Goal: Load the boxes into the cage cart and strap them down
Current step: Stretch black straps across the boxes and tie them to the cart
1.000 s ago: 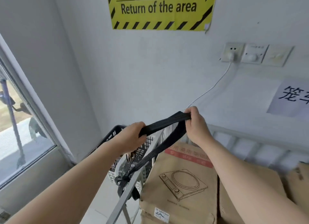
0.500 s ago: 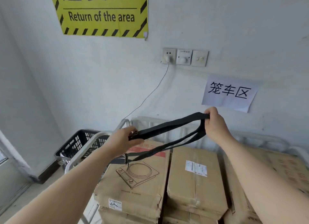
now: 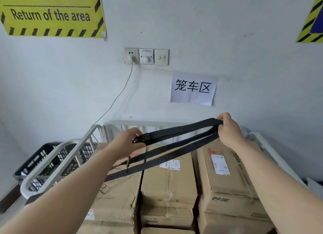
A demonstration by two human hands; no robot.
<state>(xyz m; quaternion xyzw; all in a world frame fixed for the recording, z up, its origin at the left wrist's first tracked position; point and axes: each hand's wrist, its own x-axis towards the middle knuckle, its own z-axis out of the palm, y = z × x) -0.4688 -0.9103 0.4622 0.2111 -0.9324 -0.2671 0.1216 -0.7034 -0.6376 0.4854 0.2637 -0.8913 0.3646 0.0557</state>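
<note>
Left hand (image 3: 128, 143) gripping black strap (image 3: 176, 132) near its stitched end, right hand (image 3: 227, 129) pinching its fold, above boxes (image 3: 167, 181)

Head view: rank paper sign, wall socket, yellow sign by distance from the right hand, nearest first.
From the right hand, gripping the strap:
1. Paper sign, on the wall just up-left of it.
2. Wall socket, higher and farther left.
3. Yellow sign, top-left corner.

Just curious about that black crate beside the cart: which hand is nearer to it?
Left. The left hand, gripping the strap, is above and right of the crate; the right hand pinches the strap's fold farther right, across the boxes.
</note>
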